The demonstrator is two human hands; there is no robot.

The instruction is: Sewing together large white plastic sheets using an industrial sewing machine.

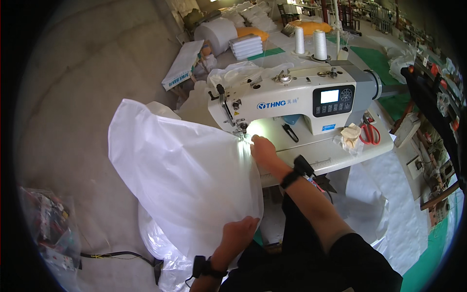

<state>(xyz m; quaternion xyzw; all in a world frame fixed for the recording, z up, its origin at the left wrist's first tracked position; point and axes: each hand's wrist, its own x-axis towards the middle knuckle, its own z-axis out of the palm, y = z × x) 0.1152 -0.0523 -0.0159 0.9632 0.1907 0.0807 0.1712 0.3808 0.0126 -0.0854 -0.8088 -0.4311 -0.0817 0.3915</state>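
A large sheet of thin white fabric (185, 170) hangs over the left end of the sewing machine (292, 97), its upper edge running under the lit needle area. Close beside the needle, my right hand (264, 152) pinches the fabric's edge with closed fingers. Lower down, near my lap, my left hand (239, 235) is closed on the right edge of the same fabric. The fabric is pulled taut between the two hands. Dark bands with small boxes sit on both wrists.
On the machine table lie black thread snips (290, 132) and red-handled scissors (370, 134) beside a beige scrap (350, 135). Two white thread cones (319, 45) stand behind the machine. A bag of odds and ends (48, 219) lies at the left; white sheeting (389, 204) hangs at right.
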